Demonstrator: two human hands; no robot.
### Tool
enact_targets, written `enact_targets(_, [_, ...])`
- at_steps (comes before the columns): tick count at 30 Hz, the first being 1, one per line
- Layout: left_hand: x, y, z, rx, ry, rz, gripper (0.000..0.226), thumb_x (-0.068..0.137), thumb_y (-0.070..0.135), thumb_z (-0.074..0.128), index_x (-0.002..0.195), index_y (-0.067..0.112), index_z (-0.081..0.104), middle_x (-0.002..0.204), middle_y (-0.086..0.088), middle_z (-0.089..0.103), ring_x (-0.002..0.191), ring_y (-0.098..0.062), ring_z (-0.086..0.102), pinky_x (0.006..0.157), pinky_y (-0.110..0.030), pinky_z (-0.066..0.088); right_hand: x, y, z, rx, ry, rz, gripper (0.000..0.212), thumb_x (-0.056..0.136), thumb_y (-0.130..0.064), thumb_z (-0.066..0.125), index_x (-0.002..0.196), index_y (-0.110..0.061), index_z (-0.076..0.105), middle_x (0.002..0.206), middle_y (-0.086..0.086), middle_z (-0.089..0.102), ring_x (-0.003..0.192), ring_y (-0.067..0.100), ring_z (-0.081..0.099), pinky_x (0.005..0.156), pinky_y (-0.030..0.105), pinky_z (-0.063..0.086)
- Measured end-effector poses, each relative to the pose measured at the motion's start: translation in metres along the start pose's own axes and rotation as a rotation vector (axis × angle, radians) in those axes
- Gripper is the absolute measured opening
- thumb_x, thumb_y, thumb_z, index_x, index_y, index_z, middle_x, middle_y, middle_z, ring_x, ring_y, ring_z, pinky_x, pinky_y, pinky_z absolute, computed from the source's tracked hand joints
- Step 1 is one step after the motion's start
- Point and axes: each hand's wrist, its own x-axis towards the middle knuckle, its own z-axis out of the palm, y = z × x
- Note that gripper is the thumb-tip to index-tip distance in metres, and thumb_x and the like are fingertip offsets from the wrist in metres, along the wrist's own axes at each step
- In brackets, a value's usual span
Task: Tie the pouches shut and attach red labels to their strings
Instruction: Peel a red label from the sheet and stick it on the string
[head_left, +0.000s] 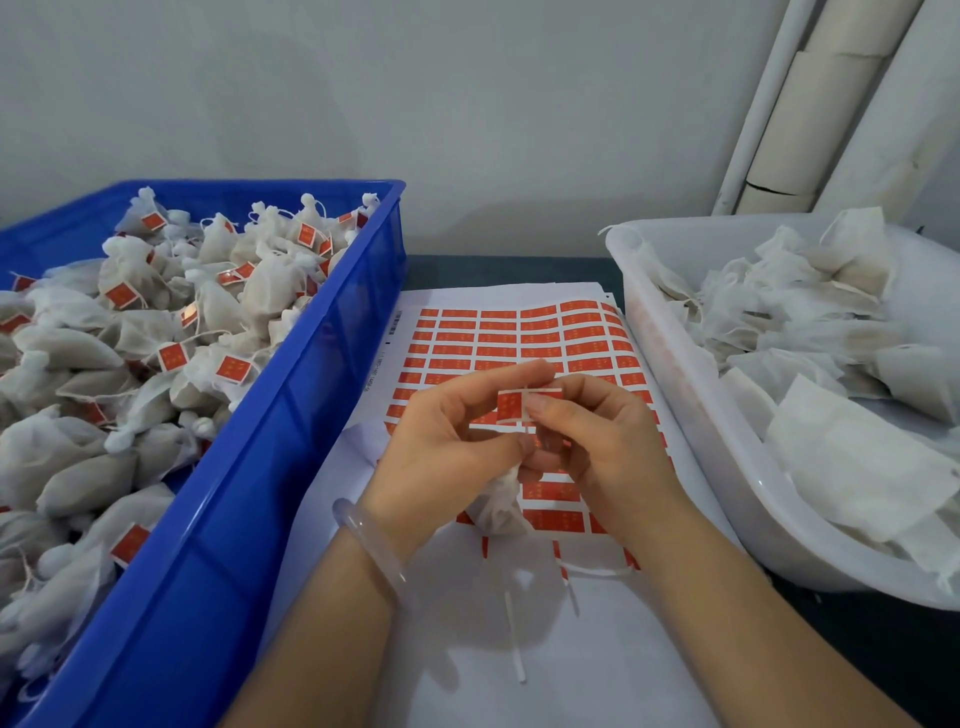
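A small white pouch (500, 506) hangs below my left hand (447, 447), whose lower fingers grip its neck. Between both hands a red label (511, 406) is held up, folded around the pouch's thin string. My left thumb and forefinger pinch the label's left side. My right hand (597, 441) pinches its right side, fingertips meeting at the fold. Both hands hover above the sheet of red labels (498, 338) lying on white paper in the middle of the table.
A blue crate (291, 415) at the left holds several tied, labelled pouches. A white tub (691, 395) at the right holds several flat untied pouches. Peeled white backing strips (514, 639) lie on the paper near me. A wall and cardboard tubes (810, 104) stand behind.
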Motion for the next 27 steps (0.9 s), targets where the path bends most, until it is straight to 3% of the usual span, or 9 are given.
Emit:
enact_targets(5, [0.0000, -0.0002, 0.0004, 0.012, -0.002, 0.007, 0.055, 0.078, -0.014, 0.062, 0.103, 0.035, 0.065, 0.103, 0.017, 0.069, 0.084, -0.014, 0.071, 0.063, -0.021, 0.056, -0.0001, -0.0003, 0.0001, -0.011, 0.021, 0.006, 0.005, 0.083, -0.014, 0.065, 0.082, -0.016, 0.069, 0.064, -0.004, 0.064, 0.061, 0.014, 0.059, 0.069, 0.042, 0.058])
enact_targets(14, [-0.0007, -0.0004, 0.0011, 0.045, 0.007, 0.015, 0.055, 0.078, -0.013, 0.062, 0.103, 0.035, 0.065, 0.107, 0.017, 0.066, 0.077, -0.014, 0.072, 0.062, -0.020, 0.055, 0.0002, 0.0012, 0.0028, -0.067, 0.070, -0.019, 0.007, 0.084, -0.016, 0.065, 0.080, -0.021, 0.068, 0.060, -0.011, 0.064, 0.055, 0.006, 0.060, 0.063, 0.031, 0.057])
enact_targets(19, [-0.0004, -0.0015, 0.0010, 0.073, 0.014, 0.036, 0.055, 0.078, -0.013, 0.063, 0.104, 0.035, 0.065, 0.108, 0.017, 0.067, 0.081, -0.014, 0.071, 0.065, -0.023, 0.057, -0.0001, 0.0011, 0.0037, -0.076, 0.077, -0.048, 0.010, 0.084, -0.017, 0.065, 0.078, -0.024, 0.067, 0.070, -0.007, 0.068, 0.067, 0.014, 0.065, 0.062, 0.027, 0.057])
enact_targets(23, [-0.0013, -0.0005, 0.0000, 0.078, 0.005, 0.044, 0.057, 0.078, -0.014, 0.062, 0.106, 0.036, 0.063, 0.108, 0.018, 0.066, 0.077, -0.014, 0.072, 0.062, -0.020, 0.055, -0.0011, 0.0004, 0.0031, -0.065, 0.092, -0.088, 0.009, 0.081, -0.016, 0.068, 0.077, -0.024, 0.065, 0.067, -0.010, 0.067, 0.066, 0.012, 0.066, 0.059, 0.026, 0.056])
enact_targets(25, [0.0000, -0.0005, -0.0001, 0.060, 0.044, 0.063, 0.056, 0.079, -0.007, 0.064, 0.109, 0.040, 0.060, 0.108, 0.019, 0.066, 0.082, -0.014, 0.071, 0.063, -0.021, 0.056, -0.0013, -0.0003, 0.0030, -0.061, 0.106, -0.113, 0.008, 0.077, -0.023, 0.071, 0.076, -0.025, 0.064, 0.071, -0.007, 0.069, 0.072, 0.017, 0.068, 0.062, 0.029, 0.058])
enact_targets(27, [0.0015, 0.0008, 0.0002, 0.085, 0.127, 0.085, 0.047, 0.075, 0.018, 0.072, 0.110, 0.045, 0.055, 0.102, 0.025, 0.066, 0.091, -0.007, 0.068, 0.066, -0.017, 0.055, -0.0023, -0.0020, 0.0036, -0.061, 0.120, -0.146, 0.018, 0.066, -0.039, 0.071, 0.077, -0.027, 0.063, 0.074, -0.009, 0.070, 0.073, 0.016, 0.069, 0.062, 0.025, 0.057])
